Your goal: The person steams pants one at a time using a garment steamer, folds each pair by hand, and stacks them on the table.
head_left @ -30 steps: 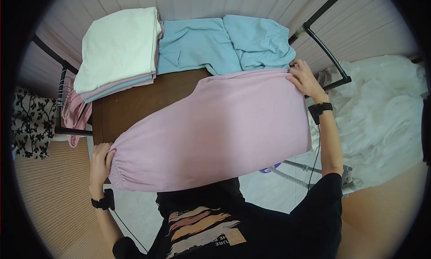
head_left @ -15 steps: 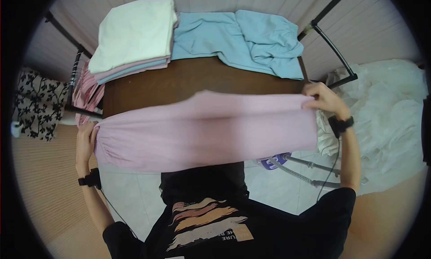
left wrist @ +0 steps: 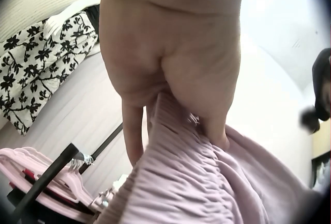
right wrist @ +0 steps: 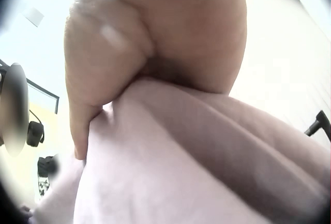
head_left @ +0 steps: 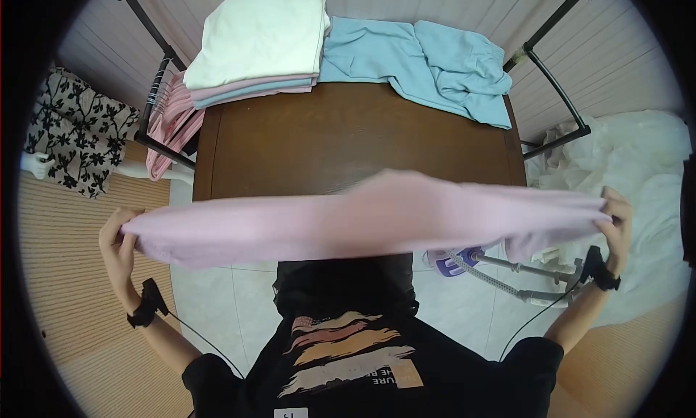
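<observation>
A pair of pink trousers [head_left: 312,226] is stretched sideways between my two hands, in front of my body and past the near edge of the table. My left hand [head_left: 116,247] grips the gathered elastic end; its ribbed folds hang below the palm in the left wrist view. At the other end, my right hand [head_left: 617,228] pinches the cloth between thumb and fingers, and loose folds [right wrist: 155,172] fall from it in the right wrist view. The middle of the cloth is blurred.
On the brown table [head_left: 348,139] lie a folded stack with a white garment [head_left: 261,37] on top and light blue trousers [head_left: 413,63] at the back. Black rack bars stand at both sides. Pink hangers [head_left: 174,124] hang left; white fabric [head_left: 623,164] is heaped right, near a steamer's pole [head_left: 518,267].
The pink trousers have come off the table toward my body and now hang narrower. Both hands have moved apart and back, still gripping the ends, baring more of the tabletop.
</observation>
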The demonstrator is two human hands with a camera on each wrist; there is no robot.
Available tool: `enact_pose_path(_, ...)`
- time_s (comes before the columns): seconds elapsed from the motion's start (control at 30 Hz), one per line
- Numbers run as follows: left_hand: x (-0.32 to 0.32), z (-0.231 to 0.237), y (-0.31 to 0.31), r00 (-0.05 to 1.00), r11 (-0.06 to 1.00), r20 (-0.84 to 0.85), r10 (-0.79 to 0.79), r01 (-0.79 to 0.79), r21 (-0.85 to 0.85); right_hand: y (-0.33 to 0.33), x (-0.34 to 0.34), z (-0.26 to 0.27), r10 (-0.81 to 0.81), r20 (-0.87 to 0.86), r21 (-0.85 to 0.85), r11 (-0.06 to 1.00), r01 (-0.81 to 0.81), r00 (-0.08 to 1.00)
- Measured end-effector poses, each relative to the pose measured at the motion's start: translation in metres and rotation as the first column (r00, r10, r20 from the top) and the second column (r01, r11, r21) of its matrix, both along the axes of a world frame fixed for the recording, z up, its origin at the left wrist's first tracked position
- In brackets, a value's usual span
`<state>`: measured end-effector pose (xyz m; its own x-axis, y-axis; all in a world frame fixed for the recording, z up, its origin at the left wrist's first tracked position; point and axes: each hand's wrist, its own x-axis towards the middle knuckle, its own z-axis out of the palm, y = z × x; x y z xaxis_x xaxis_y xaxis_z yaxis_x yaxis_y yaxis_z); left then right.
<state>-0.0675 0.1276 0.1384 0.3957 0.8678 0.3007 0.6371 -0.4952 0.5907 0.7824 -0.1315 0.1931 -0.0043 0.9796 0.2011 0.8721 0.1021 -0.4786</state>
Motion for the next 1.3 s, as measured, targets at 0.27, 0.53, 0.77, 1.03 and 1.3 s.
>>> enact_pose_path(0.27,0.065,0.020,0.053,0.954,0.975,-0.289,-0.080,0.015,-0.220,0.096,0.008,0.006,0.024,0.179,-0.056,0.998,-0.014,0.983)
enact_pose_path(0.53,0.165,-0.141,0.123,0.866,0.991,-0.496,0.058,0.011,0.135,0.200,0.059,-0.172,0.109,0.057,-0.223,0.970,-0.094,0.992)
enact_pose_path(0.77,0.172,-0.144,0.108,0.870,0.987,-0.487,0.081,-0.003,0.159,0.183,0.072,-0.189,-0.143,-0.309,-0.359,0.933,0.024,0.940)
enact_pose_path(1.03,0.119,-0.146,0.120,0.866,0.988,-0.476,0.154,-0.119,0.102,0.172,0.061,-0.151,0.043,-0.319,-0.427,0.885,-0.184,0.947)
enact_pose_path(1.3,0.076,-0.165,0.144,0.844,0.844,-0.371,0.387,-0.486,-0.227,0.184,0.075,-0.176,-0.050,-0.446,-0.416,0.896,-0.157,0.894)
